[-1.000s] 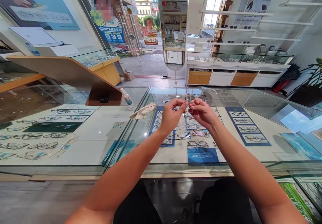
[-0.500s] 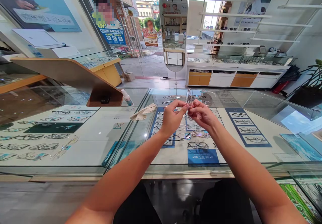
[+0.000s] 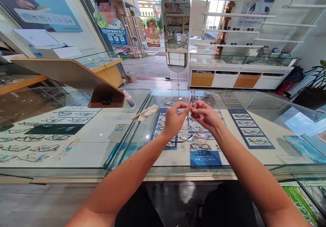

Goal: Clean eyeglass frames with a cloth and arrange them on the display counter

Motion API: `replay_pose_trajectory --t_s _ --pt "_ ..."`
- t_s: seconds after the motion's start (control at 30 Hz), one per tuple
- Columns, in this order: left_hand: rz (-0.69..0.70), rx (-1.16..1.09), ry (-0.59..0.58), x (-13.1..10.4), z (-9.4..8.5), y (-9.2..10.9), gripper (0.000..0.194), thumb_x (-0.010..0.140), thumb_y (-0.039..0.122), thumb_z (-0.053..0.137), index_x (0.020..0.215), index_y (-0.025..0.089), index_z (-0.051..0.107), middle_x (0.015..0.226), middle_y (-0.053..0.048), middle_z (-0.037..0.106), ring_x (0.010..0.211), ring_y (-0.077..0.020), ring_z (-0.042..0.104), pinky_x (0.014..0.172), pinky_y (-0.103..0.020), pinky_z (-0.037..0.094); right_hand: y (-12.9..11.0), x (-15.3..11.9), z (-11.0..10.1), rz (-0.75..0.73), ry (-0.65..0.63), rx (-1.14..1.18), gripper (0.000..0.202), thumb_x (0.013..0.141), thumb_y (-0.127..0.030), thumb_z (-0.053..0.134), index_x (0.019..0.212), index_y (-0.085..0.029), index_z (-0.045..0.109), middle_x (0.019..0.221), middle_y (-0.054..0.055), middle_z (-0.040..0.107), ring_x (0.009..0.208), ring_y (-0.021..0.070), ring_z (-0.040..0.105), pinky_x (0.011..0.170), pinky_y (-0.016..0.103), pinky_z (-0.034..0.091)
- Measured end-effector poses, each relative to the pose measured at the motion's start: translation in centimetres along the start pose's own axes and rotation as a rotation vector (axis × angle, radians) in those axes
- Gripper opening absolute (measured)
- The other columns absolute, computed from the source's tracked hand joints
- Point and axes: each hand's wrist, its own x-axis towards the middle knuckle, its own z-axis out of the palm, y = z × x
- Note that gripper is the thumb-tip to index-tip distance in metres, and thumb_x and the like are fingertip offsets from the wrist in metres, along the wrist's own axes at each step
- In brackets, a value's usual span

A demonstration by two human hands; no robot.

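Above the glass counter, my left hand and my right hand meet, fingertips close together. Between them is a thin-framed pair of eyeglasses, its rims sticking up past the fingers. My left thumb and forefinger pinch one side of it. The fingers of my right hand are closed at its lower part; exactly where they grip is hidden. On the counter top, left of my hands, lie a crumpled beige cloth and a white spray bottle.
Several eyeglasses rest on blue and white cards inside the glass display counter. A wooden board slants over the counter at left. An oval mirror stands beyond it. Shelves line the far right, near a plant.
My right hand's fingers have shifted slightly at the eyeglasses, and the frame has turned a little. My left hand stays nearly where it was.
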Motion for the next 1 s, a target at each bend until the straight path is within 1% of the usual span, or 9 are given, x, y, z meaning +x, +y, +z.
replay_pose_trajectory --t_s 0.07,0.17,0.33,0.47,0.73,1.0 --pt "-0.008 -0.025 0.011 0.2 -0.1 -0.3 0.040 0.088 0.060 0.084 0.094 0.021 0.078 0.098 -0.006 0.077 0.093 -0.0207 0.070 0.076 -0.031 0.063 -0.1 0.1 -0.1 -0.009 0.010 0.004 0.048 0.060 -0.002 0.090 0.076 -0.022 0.049 0.080 -0.005 0.059 0.069 0.0106 0.053 0.061 0.025 0.042" --pt "-0.036 -0.053 0.043 0.5 -0.3 -0.5 0.041 0.086 0.060 0.085 0.094 0.021 0.077 0.095 -0.006 0.075 0.087 -0.0190 0.068 0.072 -0.030 0.063 -0.1 0.2 -0.4 -0.024 0.031 0.006 0.049 0.060 -0.002 0.090 0.075 -0.022 0.048 0.081 -0.005 0.059 0.068 0.0104 0.052 0.060 0.026 0.042" --pt "-0.058 -0.096 0.088 0.9 -0.5 -0.2 0.044 0.083 0.062 0.088 0.091 0.020 0.076 0.097 -0.007 0.074 0.095 -0.0202 0.068 0.075 -0.031 0.064 0.0 0.6 -0.8 -0.034 0.052 0.011 0.048 0.060 -0.003 0.090 0.074 -0.021 0.048 0.082 -0.004 0.060 0.066 0.0090 0.049 0.061 0.026 0.042" --pt "-0.033 -0.064 0.097 1.1 -0.8 0.1 0.042 0.085 0.061 0.086 0.092 0.020 0.076 0.098 -0.007 0.076 0.093 -0.0192 0.069 0.075 -0.029 0.062 0.0 0.7 -1.0 -0.033 0.067 0.018 0.048 0.060 -0.001 0.087 0.075 -0.022 0.047 0.079 -0.005 0.060 0.065 0.0092 0.047 0.061 0.026 0.040" --pt "0.046 -0.008 0.134 1.3 -1.2 0.9 0.038 0.089 0.058 0.084 0.092 0.021 0.077 0.101 -0.008 0.078 0.097 -0.0207 0.072 0.078 -0.030 0.063 -0.2 0.7 -1.0 -0.012 0.090 0.045 0.048 0.058 0.002 0.085 0.078 -0.023 0.049 0.080 -0.005 0.060 0.064 0.0094 0.048 0.058 0.026 0.038" --pt "0.078 0.001 0.152 1.5 -1.4 0.6 0.041 0.089 0.060 0.084 0.093 0.020 0.077 0.100 -0.008 0.078 0.092 -0.0196 0.072 0.074 -0.030 0.064 -0.3 0.4 -0.5 0.004 0.148 0.070 0.046 0.058 0.005 0.083 0.078 -0.022 0.051 0.081 -0.004 0.061 0.065 0.0093 0.047 0.057 0.025 0.036"
